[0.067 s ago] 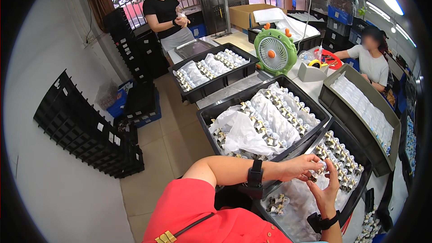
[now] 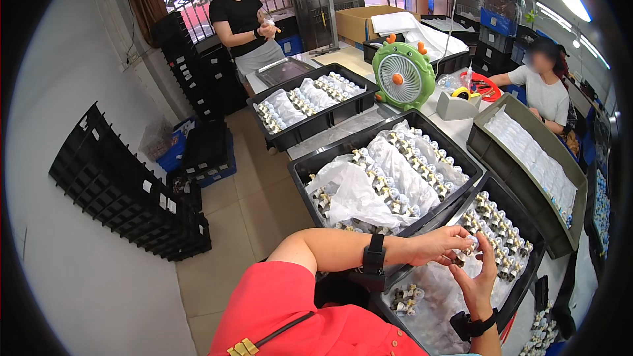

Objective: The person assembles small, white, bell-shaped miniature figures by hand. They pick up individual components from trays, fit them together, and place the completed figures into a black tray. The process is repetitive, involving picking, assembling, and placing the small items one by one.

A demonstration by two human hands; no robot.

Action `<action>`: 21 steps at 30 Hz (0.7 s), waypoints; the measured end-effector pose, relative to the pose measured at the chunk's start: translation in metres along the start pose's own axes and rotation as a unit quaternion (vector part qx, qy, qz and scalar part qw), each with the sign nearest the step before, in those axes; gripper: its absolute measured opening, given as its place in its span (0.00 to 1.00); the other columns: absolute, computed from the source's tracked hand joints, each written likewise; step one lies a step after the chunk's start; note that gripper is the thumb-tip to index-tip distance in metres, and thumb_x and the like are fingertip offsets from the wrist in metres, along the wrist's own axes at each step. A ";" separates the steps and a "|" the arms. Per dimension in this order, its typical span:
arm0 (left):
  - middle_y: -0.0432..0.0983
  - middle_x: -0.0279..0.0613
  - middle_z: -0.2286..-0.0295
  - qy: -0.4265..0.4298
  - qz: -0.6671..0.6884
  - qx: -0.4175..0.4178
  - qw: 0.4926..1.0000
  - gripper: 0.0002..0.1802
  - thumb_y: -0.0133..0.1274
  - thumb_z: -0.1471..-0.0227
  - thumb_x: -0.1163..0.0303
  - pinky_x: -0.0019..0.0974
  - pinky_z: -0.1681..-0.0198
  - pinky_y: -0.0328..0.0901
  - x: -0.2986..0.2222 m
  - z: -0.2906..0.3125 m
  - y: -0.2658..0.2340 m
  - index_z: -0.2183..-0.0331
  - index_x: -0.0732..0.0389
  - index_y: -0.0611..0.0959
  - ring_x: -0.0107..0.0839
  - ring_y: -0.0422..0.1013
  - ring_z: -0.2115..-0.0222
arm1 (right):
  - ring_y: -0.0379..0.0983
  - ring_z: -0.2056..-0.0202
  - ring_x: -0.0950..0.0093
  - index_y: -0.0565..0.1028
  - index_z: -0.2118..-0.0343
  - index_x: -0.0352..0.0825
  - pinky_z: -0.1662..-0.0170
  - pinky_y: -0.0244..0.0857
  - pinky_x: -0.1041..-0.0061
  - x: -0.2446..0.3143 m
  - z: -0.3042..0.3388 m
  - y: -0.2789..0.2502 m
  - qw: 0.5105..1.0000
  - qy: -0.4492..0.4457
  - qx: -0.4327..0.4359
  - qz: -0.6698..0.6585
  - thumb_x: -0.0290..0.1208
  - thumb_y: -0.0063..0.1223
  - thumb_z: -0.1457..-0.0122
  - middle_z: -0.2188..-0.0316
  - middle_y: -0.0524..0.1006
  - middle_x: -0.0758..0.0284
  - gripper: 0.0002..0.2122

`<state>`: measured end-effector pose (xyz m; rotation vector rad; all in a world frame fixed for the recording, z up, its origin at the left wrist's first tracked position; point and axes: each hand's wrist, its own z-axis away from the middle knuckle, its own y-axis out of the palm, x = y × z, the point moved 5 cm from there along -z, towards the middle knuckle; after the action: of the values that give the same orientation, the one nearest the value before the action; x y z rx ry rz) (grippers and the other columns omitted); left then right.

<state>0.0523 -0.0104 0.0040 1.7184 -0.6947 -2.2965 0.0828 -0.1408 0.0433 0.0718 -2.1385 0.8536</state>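
Both of my hands are raised over the near end of a black crate [image 2: 537, 250], their fingertips meeting around one small figurine [image 2: 469, 248]. It looks whitish with dark and gold parts; much of it is hidden by the fingers. My left hand [image 2: 440, 244] pinches it from the left, while my right hand [image 2: 479, 275] grips it between thumb and fingers from the right. Below, rows of similar small figurines [image 2: 501, 231] stand in the crate. White plastic film [image 2: 435, 290] covers its nearer part, with a few more figurines [image 2: 407, 299] lying on it.
Another black crate [image 2: 300, 178] of figurines and film adjoins on the left, with a third crate [image 2: 303, 133] beyond. A green fan [image 2: 402, 76] stands behind them. An olive crate [image 2: 478, 133] is at right. Two people [image 2: 234, 16] work across the table. Black crates [image 2: 119, 178] lean at left.
My hands and the figurine hold nearly the same place. The standing person's hands at the back have shifted slightly.
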 end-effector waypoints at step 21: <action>0.70 0.31 0.64 -0.004 0.070 -0.010 0.998 0.16 0.46 0.44 0.58 0.31 0.64 0.64 -0.002 0.009 -0.010 0.56 0.53 0.68 0.23 0.70 0.65 | 0.67 0.55 0.67 0.66 0.49 0.32 0.54 0.62 0.71 0.002 -0.005 0.004 1.000 -0.003 0.006 -0.021 0.30 0.68 0.63 0.55 0.70 0.61 0.34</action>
<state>0.0458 0.0018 0.0029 1.5999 -0.7634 -2.2090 0.0835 -0.1343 0.0444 0.1250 -2.1311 0.8437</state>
